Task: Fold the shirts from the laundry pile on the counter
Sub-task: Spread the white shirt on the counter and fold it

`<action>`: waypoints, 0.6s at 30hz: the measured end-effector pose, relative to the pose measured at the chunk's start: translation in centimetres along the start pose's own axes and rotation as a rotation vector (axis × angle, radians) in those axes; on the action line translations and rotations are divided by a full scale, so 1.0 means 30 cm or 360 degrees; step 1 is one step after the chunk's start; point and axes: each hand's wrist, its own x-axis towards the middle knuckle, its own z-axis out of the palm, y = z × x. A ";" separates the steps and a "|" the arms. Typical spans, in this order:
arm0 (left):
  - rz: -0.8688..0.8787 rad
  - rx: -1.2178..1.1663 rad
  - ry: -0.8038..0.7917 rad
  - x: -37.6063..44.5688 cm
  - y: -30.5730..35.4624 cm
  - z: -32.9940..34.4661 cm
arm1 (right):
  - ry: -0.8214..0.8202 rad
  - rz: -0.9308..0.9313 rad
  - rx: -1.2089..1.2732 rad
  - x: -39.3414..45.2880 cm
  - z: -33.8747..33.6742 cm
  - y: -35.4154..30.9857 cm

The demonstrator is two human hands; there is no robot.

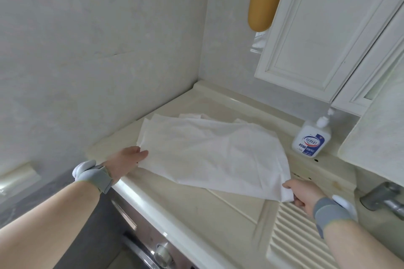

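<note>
Cloth was the only work piece on view: one white shirt lay spread on the cream counter, and all places below were noted relative to it. Nearest the camera, off the shirt's near right corner, the right hand pinched that corner, fingers curled round a small bunch of fabric, just above the ribbed drainboard. At the shirt's left edge the left hand had its thumb lying on top of the hem; the fingers seemed to be beneath, so it was judged clamped on the edge, though the underside was hidden. The fabric between the hands sagged and creased, with a fold ridge running toward the right-hand corner. Judgement: thin, light, wholly limp, not fragile; it should slide easily on the glossy counter and would drape or bunch wherever unsupported. Best holds would be the corners or hem, pinched between thumb and fingers, with the two hands kept well apart to hold the edge taut. More white layers showed at the shirt's far edge; whether they were another garment could not be told. Beyond its far right side stood a pump bottle, near but apart.
</note>
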 end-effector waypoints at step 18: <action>-0.0470 0.0683 0.0018 0.012 0.019 0.021 | 0.0074 0.0089 0.0376 -0.043 0.026 0.063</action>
